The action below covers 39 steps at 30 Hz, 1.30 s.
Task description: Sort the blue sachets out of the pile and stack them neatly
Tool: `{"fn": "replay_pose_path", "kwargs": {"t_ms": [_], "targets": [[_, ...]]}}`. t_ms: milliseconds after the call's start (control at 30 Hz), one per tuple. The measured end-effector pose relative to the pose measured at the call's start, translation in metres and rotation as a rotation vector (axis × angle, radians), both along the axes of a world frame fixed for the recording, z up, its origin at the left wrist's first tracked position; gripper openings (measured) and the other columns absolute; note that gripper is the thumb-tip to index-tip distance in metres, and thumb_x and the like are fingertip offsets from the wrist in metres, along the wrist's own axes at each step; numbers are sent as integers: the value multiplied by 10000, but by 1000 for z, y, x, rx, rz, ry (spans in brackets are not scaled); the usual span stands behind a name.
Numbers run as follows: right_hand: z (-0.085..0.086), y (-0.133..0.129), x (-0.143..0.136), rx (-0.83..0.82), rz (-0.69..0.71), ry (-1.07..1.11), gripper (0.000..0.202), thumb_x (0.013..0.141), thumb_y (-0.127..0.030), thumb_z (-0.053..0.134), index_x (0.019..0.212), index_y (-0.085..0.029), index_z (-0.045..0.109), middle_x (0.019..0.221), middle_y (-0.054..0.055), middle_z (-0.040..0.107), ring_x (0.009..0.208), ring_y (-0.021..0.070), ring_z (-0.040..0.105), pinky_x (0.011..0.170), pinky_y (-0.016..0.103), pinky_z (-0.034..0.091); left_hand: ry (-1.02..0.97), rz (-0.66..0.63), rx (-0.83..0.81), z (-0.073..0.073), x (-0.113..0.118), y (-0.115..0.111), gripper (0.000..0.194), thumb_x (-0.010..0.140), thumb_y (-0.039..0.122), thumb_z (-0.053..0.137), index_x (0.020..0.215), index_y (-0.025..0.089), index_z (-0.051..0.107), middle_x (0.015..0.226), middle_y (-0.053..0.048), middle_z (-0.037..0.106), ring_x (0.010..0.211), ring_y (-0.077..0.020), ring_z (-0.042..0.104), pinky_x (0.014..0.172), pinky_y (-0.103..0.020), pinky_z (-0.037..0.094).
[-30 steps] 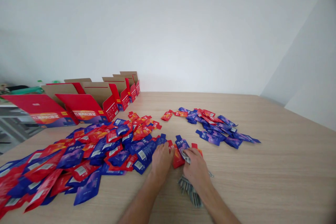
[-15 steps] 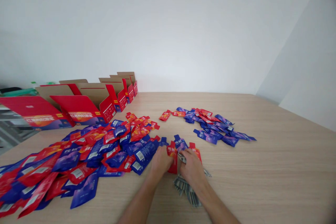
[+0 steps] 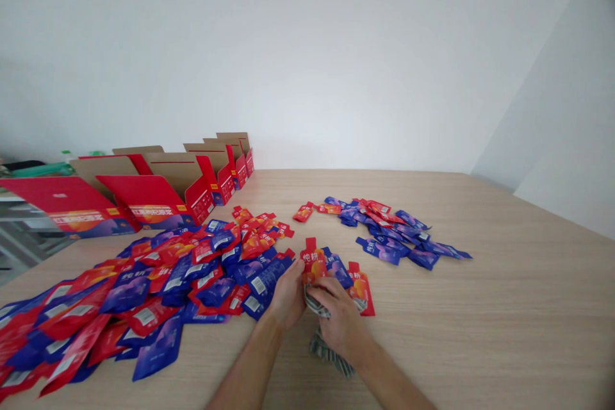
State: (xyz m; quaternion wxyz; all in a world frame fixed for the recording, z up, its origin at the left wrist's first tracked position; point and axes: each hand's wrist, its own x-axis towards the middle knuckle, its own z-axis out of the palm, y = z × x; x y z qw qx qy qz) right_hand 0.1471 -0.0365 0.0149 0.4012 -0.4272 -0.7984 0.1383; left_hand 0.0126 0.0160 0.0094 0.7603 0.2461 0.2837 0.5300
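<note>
My left hand point(image 3: 289, 295) is closed on the left edge of a red pouch point(image 3: 313, 257), which stands tilted up from the table with its printed front facing away from the wall. My right hand point(image 3: 339, 314) grips a crumpled grey striped cloth point(image 3: 331, 352). A fold of the cloth presses against the lower front of the red pouch, and the rest hangs below the palm. Just behind my right hand lie a blue pouch point(image 3: 338, 269) and another red pouch point(image 3: 360, 288), both partly covered.
A large heap of red and blue pouches point(image 3: 173, 275) spreads across the table's left side. Open red cartons point(image 3: 154, 205) line up behind it. Farther back, right of centre, lies a smaller pile of pouches point(image 3: 384, 224). A white wall point(image 3: 355, 77) rises behind the table.
The red pouch has come up off the table in my left hand. My right hand has shifted left with the cloth, from the blue pouch onto the red one.
</note>
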Motion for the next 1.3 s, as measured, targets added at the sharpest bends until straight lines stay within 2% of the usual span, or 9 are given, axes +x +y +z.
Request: {"fn": "replay_pose_path", "kwargs": {"t_ms": [200,400,567,633,867,933,1033,1100,1300], "targets": [[-9,14,11,84,-212,61,539,757,35,447,1185,-230,640,1161,93,580,1105,230,535,969,414,484,-73,-178,25,-4,6,-8,264,860,305,629,1076,156,655,1027,-95,708,948,-223,660,845,-320,500],[-6,11,9,22,-10,-1,548,740,37,461,1168,-250,649,1098,66,612,1067,212,556,953,373,497,-66,-193,28,-5,2,-8,277,865,300,623,1103,162,650,1049,-88,706,960,-220,659,874,-318,480],[-2,21,18,81,-303,146,526,775,1,458,1213,-231,632,1174,88,587,1094,222,559,983,395,480,-52,-280,6,1,3,-14,324,878,333,603,1152,162,634,1044,-109,710,961,-256,670,855,-357,492],[-4,22,20,83,-327,154,532,776,-3,453,1223,-232,630,1182,87,590,1104,221,557,994,395,470,-64,-284,10,2,4,-14,317,873,317,606,1147,161,634,1046,-110,710,963,-256,671,851,-355,496],[-5,5,-2,-34,-4,0,546,657,38,454,1061,-236,700,1041,58,655,1038,211,577,944,360,486,-79,-22,15,-8,-6,3,304,856,321,625,1127,184,610,1018,-95,711,896,-224,684,779,-335,530],[-2,5,0,-19,-21,37,515,681,27,462,1056,-234,699,1046,60,656,1030,208,587,937,355,491,-66,64,5,-9,-9,7,277,837,284,647,1094,191,605,1004,-84,709,874,-209,687,768,-325,536],[1,10,10,18,-192,171,431,765,-28,488,1102,-223,675,1128,78,641,1070,218,587,960,379,485,-21,177,-13,-7,-11,8,306,784,201,681,1079,202,598,961,-55,708,817,-176,686,743,-292,539],[2,13,15,9,-285,241,355,821,-81,510,1107,-225,664,1146,84,638,1085,225,587,968,398,482,20,176,4,-5,-10,6,332,769,202,697,1085,205,597,908,-38,706,747,-155,676,712,-279,537],[-5,8,2,-4,-98,231,296,888,-155,528,1150,-241,635,1138,79,637,1067,208,604,937,365,511,95,170,117,-2,1,-3,324,705,276,780,984,201,635,778,0,694,623,-119,636,588,-209,471]]}}
